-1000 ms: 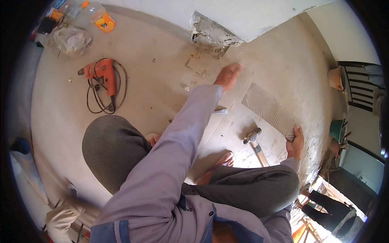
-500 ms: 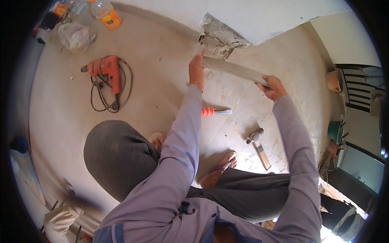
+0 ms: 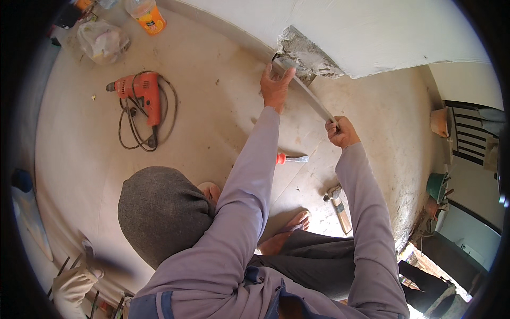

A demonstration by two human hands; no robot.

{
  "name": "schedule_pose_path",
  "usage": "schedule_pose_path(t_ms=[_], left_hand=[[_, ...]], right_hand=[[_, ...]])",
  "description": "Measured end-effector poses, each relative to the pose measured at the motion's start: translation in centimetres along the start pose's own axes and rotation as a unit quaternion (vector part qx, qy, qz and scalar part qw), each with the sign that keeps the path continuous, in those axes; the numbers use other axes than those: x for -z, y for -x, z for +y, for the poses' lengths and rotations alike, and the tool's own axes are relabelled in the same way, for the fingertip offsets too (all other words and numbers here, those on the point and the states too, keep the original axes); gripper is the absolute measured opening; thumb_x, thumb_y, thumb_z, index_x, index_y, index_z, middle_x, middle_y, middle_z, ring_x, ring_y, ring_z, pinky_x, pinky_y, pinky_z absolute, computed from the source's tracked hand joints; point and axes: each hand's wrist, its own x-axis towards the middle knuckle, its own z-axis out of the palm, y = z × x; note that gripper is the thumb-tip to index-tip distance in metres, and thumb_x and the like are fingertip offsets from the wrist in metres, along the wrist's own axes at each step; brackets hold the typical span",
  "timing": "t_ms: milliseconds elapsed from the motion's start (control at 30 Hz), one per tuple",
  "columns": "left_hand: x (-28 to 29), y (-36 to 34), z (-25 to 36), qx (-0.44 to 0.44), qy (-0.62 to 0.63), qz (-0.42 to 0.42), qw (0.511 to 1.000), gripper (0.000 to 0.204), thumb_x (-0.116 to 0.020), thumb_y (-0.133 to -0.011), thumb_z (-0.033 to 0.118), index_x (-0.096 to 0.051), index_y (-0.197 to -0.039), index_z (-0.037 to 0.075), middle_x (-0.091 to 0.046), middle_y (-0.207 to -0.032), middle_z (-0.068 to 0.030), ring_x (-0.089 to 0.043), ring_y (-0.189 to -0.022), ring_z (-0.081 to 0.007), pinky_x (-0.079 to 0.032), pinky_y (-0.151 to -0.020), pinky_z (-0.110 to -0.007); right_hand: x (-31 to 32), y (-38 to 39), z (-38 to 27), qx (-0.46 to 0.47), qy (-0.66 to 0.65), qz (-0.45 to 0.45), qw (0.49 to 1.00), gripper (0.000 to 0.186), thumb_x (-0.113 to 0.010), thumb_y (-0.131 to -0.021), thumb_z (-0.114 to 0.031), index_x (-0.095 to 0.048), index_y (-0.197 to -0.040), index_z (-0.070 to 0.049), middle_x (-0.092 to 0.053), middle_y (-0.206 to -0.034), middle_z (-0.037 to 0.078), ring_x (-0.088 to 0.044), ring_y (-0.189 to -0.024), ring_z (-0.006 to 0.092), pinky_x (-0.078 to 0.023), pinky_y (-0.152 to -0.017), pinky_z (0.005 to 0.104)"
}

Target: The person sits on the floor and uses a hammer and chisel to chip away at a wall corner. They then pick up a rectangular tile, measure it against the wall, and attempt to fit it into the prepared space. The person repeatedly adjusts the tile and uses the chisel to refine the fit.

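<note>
At one o'clock, rough, crumbly broken masonry (image 3: 312, 54); below it, a matt-edged tile (image 3: 312, 99). Three: a chisel (image 3: 296, 158), its blade smooth metal. Four: a hammer (image 3: 341, 215) with wooden handle. Ten: a plastic-bodied power drill (image 3: 150, 95) and crinkled, shiny plastic bag (image 3: 102, 41).

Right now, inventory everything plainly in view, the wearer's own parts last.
Tile: 1, grey, held near the wall
Broken patch: 1, grey, wall's lower edge
Drill: 1, red, floor, left
Chisel: 1, red-handled, floor, centre
Hammer: 1, brown-handled, floor, right of centre
Bottle: 1, orange-labelled, upper left
Bag: 1, whitish, upper left
Tubs: at least 2, orange and green, right
Left hand: 1, purple-sleeved, tile's far end
Right hand: 1, purple-sleeved, tile's near end
</note>
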Motion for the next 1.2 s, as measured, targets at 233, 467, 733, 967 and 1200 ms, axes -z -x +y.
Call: schedule_pose_path(t_ms=[233,467,733,967,1200], left_hand=[[-0.9,0.3,0.1,-0.032,-0.080,0.060,0.994,0.094,-0.085,-0.069,0.030,-0.037,-0.140,-0.008,-0.047,-0.136,-0.0241,-0.050,-0.120,-0.0304,-0.043,-0.098,-0.036],[-1.7,0.4,0.6,0.005,-0.120,0.066,0.991,0.103,-0.086,-0.066,0.033,-0.031,-0.141,-0.011,-0.046,-0.137,-0.0239,-0.052,-0.120,-0.0295,-0.044,-0.096,-0.034],[-2.9,-0.1,-0.6,-0.036,-0.063,0.134,0.988,0.114,-0.088,-0.064,0.037,-0.022,-0.145,-0.009,-0.038,-0.143,-0.0248,-0.052,-0.119,-0.0315,-0.046,-0.095,-0.035],[-2.2,-0.3,0.0,-0.051,-0.144,0.089,0.984,0.111,-0.083,-0.069,0.044,-0.022,-0.144,-0.012,-0.042,-0.140,-0.0280,-0.053,-0.118,-0.0316,-0.046,-0.093,-0.035],[-2.1,-0.4,-0.4,-0.067,-0.189,0.076,0.977,0.104,-0.077,-0.076,0.046,-0.024,-0.143,-0.012,-0.051,-0.128,-0.0296,-0.055,-0.111,-0.0351,-0.045,-0.092,-0.038]], right_hand=[[-0.3,-0.4,-0.4,-0.024,0.028,-0.056,0.998,0.019,-0.040,-0.093,-0.011,-0.047,-0.076,-0.006,-0.045,-0.058,-0.001,-0.040,-0.040,0.0021,-0.034,-0.031,0.0148],[0.6,-1.5,-1.1,-0.036,-0.060,-0.087,0.994,0.028,-0.052,-0.091,-0.027,-0.049,-0.081,-0.001,-0.049,-0.061,0.003,-0.047,-0.044,0.0096,-0.043,-0.038,0.0196],[-2.0,0.2,0.3,0.129,-0.074,-0.083,0.985,0.034,-0.057,-0.087,-0.030,-0.054,-0.092,0.003,-0.057,-0.075,0.014,-0.061,-0.065,0.0247,-0.056,-0.062,0.0341],[-2.9,-0.5,0.3,0.160,-0.040,0.023,0.986,0.036,-0.050,-0.088,-0.032,-0.055,-0.094,0.002,-0.059,-0.078,0.016,-0.062,-0.066,0.0259,-0.056,-0.059,0.0352],[-2.7,-0.9,0.2,0.171,-0.009,0.030,0.985,0.035,-0.043,-0.087,-0.028,-0.056,-0.097,0.003,-0.060,-0.081,0.015,-0.062,-0.067,0.0276,-0.056,-0.058,0.0359]])
